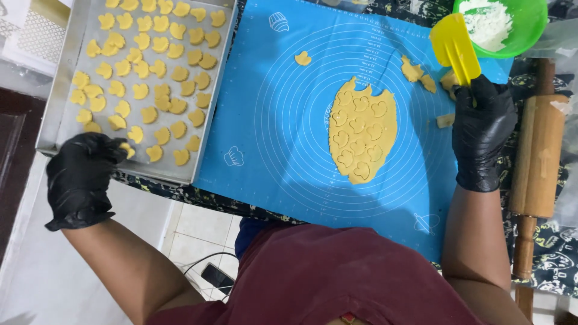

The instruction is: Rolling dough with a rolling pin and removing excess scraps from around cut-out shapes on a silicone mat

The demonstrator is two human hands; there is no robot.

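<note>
A blue silicone baking mat [283, 150] covers the middle of the work surface, printed with white rings, its near edge running out over the table's front. To its left, touching its side edge, a shallow metal baking tray [67, 66] holds rows of small yellow heart-shaped dough pieces [140, 91]; the tray's near-left corner hangs just over the table edge. On the mat's right half lies a rolled oval dough sheet [362, 129] with heart outlines pressed into it. A wooden rolling pin [537, 162] lies lengthwise along the far right, off the mat. At the top right a green bowl [533, 27] of white flour sits partly on the mat's corner.

The left hand [81, 177], in a black glove, is at the tray's near-left corner, fingers pinched on one cut dough heart [126, 149] just above the tray floor; whether the piece already rests on the metal is hard to tell. The right hand [481, 132], also gloved, is closed around the handle of a yellow plastic scraper [454, 45], blade pointing towards the bowl, close beside the dough sheet's right edge. A few dough scraps [415, 72] and a single loose heart [303, 58] lie on the mat; open blue mat remains between the sheet and the tray.
</note>
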